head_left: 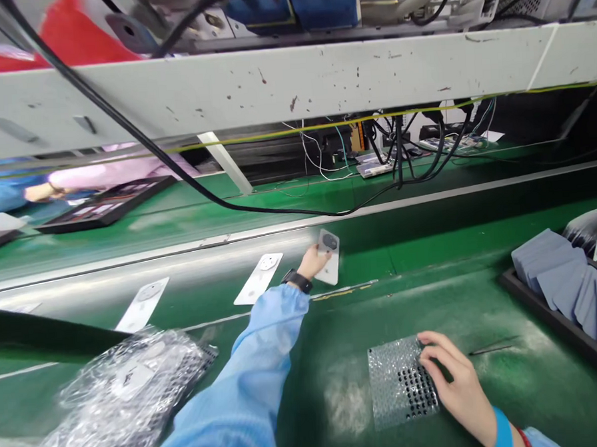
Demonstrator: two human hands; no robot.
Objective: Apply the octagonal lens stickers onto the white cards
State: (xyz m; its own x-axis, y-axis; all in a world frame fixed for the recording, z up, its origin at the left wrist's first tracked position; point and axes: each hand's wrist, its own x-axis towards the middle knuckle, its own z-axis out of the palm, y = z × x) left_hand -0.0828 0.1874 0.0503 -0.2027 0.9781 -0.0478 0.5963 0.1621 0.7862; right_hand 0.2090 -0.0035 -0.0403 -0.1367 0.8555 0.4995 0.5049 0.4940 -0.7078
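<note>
My left hand (pixel 310 261), with a dark watch on its wrist, reaches far out over the green belt. Its fingers are closed on a white phone back cover (pixel 333 267) that has a dark round camera area. To the left, another white phone back cover (pixel 259 279) lies close to my sleeve. Nearer to me, my right hand (pixel 457 378) pinches the right edge of a clear sheet (pixel 387 379) dotted with small black pieces. Those pieces fill only its lower right part.
A dark tray (pixel 559 326) of grey-blue covers stands at right, near a thin dark tool (pixel 494 346). Clear plastic bags (pixel 131 385) lie at lower left. A black cable (pixel 278 210) droops below a white beam (pixel 291 80). A co-worker's sleeve (pixel 110 170) shows across the line.
</note>
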